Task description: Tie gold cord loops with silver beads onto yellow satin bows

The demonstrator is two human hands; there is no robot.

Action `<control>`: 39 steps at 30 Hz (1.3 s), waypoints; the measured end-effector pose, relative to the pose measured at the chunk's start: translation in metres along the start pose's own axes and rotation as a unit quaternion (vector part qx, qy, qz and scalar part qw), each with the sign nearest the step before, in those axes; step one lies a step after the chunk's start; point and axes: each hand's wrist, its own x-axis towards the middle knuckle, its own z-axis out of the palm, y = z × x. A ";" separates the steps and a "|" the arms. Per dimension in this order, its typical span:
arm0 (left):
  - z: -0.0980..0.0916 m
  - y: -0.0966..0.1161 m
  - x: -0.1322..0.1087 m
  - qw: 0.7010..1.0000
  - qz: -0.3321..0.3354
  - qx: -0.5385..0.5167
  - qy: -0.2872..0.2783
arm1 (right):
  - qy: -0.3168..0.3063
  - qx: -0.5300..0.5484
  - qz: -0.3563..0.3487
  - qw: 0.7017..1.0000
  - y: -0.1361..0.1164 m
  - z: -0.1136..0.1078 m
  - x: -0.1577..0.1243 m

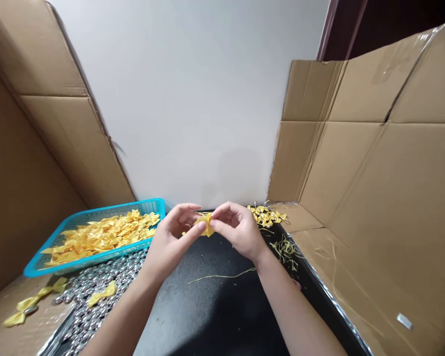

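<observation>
My left hand (170,237) and my right hand (235,227) meet above a black table (215,306), both pinching one small yellow ribbon bow (206,225) between thumbs and fingertips. The bow is held in the air, a little above the table. A loose yellow thread (222,276) lies on the table just below my hands.
A blue plastic basket (96,215) full of yellow ribbon pieces stands at the left. Silver beads (92,291) and three loose bows lie in front of it. A heap of finished bows (267,215) and thread scraps (285,247) lie at the right. Cardboard walls rise on both sides.
</observation>
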 end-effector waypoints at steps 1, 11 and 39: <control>-0.003 0.002 -0.001 1.000 -0.009 0.007 -0.025 | -0.026 -0.027 -0.007 0.999 -0.004 0.000 -0.002; -0.007 0.005 -0.007 0.997 0.016 0.022 0.074 | -0.027 -0.132 -0.006 0.991 -0.019 0.001 -0.012; -0.029 -0.010 0.002 0.806 0.401 0.429 -0.076 | -0.075 -0.506 -0.134 0.849 -0.025 -0.002 -0.016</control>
